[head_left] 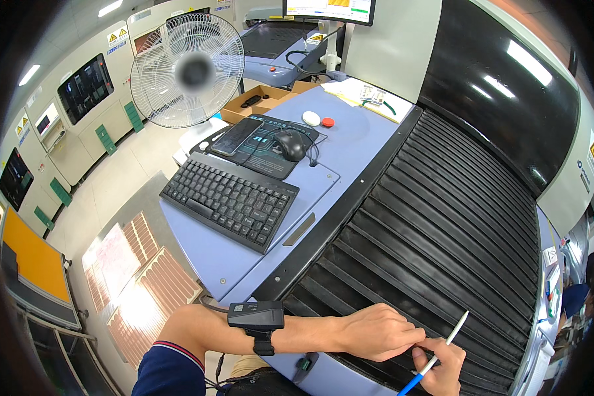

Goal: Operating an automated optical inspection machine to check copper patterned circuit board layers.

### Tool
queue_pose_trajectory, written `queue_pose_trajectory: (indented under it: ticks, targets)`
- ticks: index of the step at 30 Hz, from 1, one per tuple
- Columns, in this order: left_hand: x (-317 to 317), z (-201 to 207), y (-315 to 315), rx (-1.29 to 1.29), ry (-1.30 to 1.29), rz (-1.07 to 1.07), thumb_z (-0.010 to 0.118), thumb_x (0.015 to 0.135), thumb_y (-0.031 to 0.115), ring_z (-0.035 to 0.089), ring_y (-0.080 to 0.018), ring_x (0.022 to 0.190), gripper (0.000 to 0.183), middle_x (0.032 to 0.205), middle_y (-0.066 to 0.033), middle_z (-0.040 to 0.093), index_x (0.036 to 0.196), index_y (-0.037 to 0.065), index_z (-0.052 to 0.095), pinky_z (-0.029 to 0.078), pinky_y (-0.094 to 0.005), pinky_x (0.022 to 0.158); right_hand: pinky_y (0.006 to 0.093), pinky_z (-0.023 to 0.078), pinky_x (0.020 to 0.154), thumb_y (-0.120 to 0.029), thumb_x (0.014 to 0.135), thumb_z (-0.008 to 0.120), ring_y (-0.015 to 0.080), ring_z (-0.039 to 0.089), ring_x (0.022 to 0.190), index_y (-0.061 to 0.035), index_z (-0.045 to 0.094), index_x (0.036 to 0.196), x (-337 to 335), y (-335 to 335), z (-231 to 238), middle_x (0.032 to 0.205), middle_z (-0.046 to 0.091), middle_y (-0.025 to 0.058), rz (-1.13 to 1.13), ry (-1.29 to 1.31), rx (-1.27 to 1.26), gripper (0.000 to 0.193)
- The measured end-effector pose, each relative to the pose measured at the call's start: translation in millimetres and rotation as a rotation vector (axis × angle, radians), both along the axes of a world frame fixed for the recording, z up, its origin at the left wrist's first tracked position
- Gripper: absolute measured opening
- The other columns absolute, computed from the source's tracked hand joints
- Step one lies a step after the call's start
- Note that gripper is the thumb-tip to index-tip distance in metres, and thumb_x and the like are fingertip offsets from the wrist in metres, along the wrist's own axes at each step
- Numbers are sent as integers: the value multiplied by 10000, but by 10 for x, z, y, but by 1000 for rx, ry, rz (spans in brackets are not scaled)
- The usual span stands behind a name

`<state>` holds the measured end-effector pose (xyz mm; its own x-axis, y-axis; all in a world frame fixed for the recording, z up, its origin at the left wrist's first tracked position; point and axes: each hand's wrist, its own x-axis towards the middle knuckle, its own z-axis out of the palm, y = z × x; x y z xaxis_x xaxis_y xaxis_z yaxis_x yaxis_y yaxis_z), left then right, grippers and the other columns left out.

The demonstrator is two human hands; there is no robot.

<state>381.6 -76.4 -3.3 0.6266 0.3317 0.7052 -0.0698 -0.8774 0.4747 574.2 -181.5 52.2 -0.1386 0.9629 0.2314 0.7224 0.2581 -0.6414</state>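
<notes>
My left hand (376, 332) reaches across from the left, its fingers curled and closed above the black ribbed cover (435, 218). Its fingertips meet those of my right hand; whatever they may pinch is hidden. Close by at the lower right, my right hand (442, 369) holds a slim white-and-blue pen (457, 329) between thumb and fingers. The pen's tapered white end points up and to the right, and its blue part runs down past the picture's lower edge. A black box-shaped device (256, 315) is strapped to my left forearm.
On the blue machine top are a black keyboard (231, 199), a mouse (290, 144), a phone (237, 135), and white and red buttons (328, 122). A standing fan (188, 69) and a cardboard box (270, 99) are beyond. Copper-patterned panels (158, 284) lie at left.
</notes>
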Motion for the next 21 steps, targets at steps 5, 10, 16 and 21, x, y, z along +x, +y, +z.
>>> queue_pose_trajectory:
  ticks: [5, 10, 16, 21]
  targets:
    - [-8, 0, -3, -2, 9, -7, 683, 889, 116, 617, -245, 573, 97, 631, -44, 573, 905, 50, 613, 477, -362, 544, 338, 539, 662, -57, 868, 761, 271, 703, 713, -21, 729, 994, 5, 2, -8, 850, 724, 149, 7, -18, 5, 135]
    - [-7, 5, -5, 0, 2, -6, 685, 885, 115, 616, -241, 574, 99, 631, -42, 572, 903, 50, 612, 475, -359, 547, 343, 536, 655, -58, 869, 760, 276, 698, 705, -24, 729, 995, -4, 1, -2, 847, 724, 150, 6, -24, 14, 135]
    - [-13, -2, -2, 16, 10, -10, 680, 886, 110, 619, -240, 580, 94, 643, -43, 579, 914, 49, 614, 481, -354, 556, 344, 538, 654, -67, 873, 763, 280, 699, 705, -24, 728, 998, -1, 1, -9, 851, 725, 153, 13, -8, 26, 137]
    - [-4, 4, -15, -14, 8, 2, 675, 891, 107, 627, -249, 592, 91, 655, -48, 591, 921, 45, 616, 491, -355, 562, 345, 541, 660, -71, 872, 767, 285, 702, 709, -24, 726, 990, -3, 3, -4, 855, 726, 159, 5, -10, 30, 134]
